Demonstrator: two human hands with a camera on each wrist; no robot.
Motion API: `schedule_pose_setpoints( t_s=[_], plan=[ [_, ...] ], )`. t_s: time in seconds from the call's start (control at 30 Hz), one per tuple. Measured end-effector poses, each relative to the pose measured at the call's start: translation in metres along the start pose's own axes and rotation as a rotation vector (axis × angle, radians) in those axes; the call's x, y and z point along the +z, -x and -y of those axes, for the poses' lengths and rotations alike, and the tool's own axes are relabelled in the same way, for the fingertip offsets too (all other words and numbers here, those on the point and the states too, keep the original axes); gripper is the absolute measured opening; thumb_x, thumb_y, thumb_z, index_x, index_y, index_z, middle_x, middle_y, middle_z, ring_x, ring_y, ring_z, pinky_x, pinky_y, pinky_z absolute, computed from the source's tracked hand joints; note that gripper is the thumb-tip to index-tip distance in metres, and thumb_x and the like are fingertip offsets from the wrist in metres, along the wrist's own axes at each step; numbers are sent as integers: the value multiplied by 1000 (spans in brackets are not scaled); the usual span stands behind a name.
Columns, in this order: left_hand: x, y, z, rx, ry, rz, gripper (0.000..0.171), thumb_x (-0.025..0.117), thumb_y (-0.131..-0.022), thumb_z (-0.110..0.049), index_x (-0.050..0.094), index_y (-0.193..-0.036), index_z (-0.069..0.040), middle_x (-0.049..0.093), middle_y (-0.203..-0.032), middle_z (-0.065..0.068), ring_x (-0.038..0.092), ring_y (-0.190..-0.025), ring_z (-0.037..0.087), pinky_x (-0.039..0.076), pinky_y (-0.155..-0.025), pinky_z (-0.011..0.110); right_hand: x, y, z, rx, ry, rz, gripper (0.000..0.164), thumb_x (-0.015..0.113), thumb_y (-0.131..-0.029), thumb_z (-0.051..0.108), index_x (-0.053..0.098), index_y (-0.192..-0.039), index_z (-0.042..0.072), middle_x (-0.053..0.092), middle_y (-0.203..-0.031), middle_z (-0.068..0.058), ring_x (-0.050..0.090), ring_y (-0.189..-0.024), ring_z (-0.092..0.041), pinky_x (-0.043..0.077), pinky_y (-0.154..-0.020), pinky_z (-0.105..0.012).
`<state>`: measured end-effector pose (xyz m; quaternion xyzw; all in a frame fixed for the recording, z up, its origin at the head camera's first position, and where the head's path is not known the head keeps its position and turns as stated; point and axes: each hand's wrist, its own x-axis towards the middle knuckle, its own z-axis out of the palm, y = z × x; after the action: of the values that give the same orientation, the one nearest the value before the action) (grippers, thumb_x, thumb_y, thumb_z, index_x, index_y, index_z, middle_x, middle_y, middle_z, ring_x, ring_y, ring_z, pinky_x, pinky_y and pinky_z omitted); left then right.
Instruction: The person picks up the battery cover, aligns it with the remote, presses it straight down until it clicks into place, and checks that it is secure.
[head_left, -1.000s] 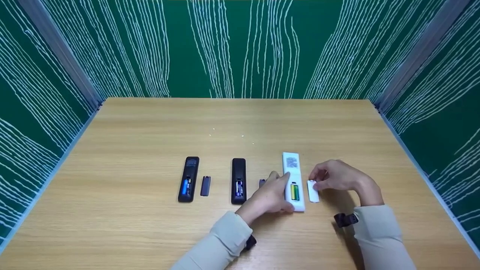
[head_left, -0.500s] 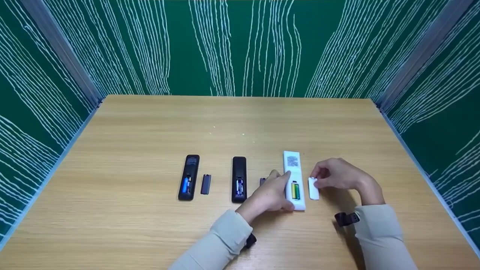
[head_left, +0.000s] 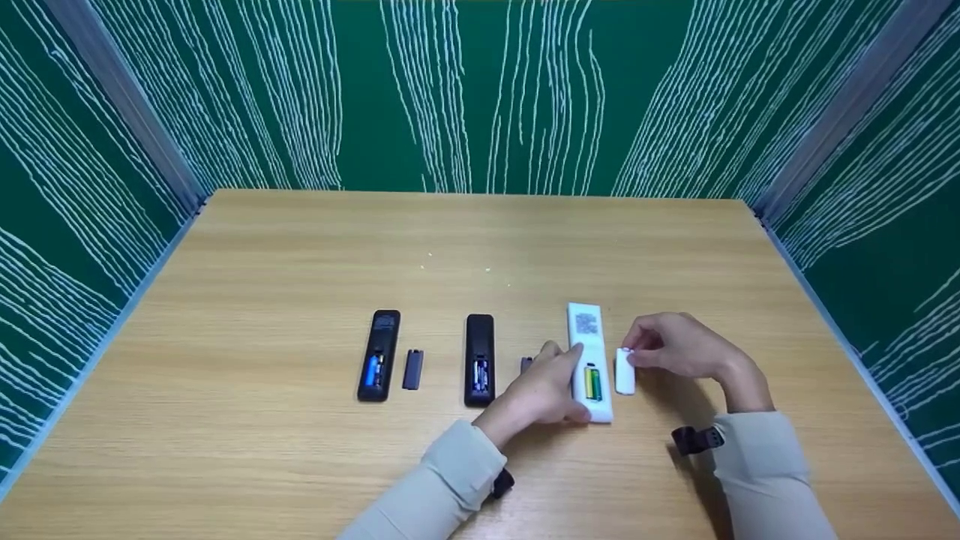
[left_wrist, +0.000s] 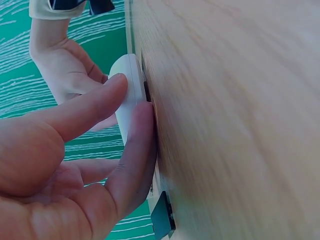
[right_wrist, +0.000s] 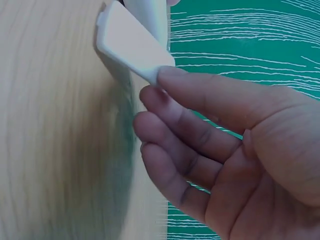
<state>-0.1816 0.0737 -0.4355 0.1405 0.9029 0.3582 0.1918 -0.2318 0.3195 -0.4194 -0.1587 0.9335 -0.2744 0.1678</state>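
Observation:
A white remote control (head_left: pixel 586 337) lies back side up on the table, its battery bay uncovered. Two batteries (head_left: pixel 592 384), one yellowish and one green, sit in that bay. My left hand (head_left: pixel 546 384) grips the remote by its side edges, thumb toward the lower end. Just right of the remote, my right hand (head_left: pixel 682 346) pinches the white battery cover (head_left: pixel 625 373) at its upper end. In the right wrist view the cover (right_wrist: pixel 132 40) is tilted, held between thumb and fingertip at one corner, with the other fingers loosely curled below.
Two black remotes lie to the left, the far one (head_left: pixel 384 337) with a blue battery showing, the nearer one (head_left: pixel 479 337) with its batteries showing. A dark cover (head_left: pixel 412 370) lies between them; another (head_left: pixel 526 365) is partly hidden by my left hand. Green walls border the wooden table (head_left: pixel 300 240).
My right hand has drawn the white cover slightly up the table and a little toward the remote. The left hand keeps its grip on the white remote.

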Motion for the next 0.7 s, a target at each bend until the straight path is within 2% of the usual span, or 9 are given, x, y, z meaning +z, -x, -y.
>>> schedule_pose_setpoints(
  t_s=[0.3, 0.53, 0.7],
  plan=[
    [0, 0, 1, 7, -1, 1, 109, 96, -76, -14, 36, -167, -16, 53, -130, 3, 53, -96, 11, 51, -91, 21, -2, 3, 3, -14, -19, -56, 7, 75, -100, 14, 75, -107, 15, 74, -101, -2, 62, -90, -23, 53, -79, -33],
    [-1, 1, 1, 38, -29, -2, 110, 97, -74, -14, 38, -165, -11, 53, -134, 6, 54, -101, 13, 50, -99, 23, -3, 4, 7, -29, -24, -112, 8, 74, -100, 13, 75, -108, 13, 73, -100, -3, 62, -90, -23, 54, -79, -31],
    [-1, 0, 0, 17, -14, 12, 113, 98, -72, -10, 36, -166, -15, 51, -138, 5, 54, -104, 13, 50, -101, 23, -5, 5, 10, -28, -43, -129, 9, 73, -101, 14, 75, -110, 13, 73, -102, -4, 62, -92, -23, 54, -80, -31]
  ],
)
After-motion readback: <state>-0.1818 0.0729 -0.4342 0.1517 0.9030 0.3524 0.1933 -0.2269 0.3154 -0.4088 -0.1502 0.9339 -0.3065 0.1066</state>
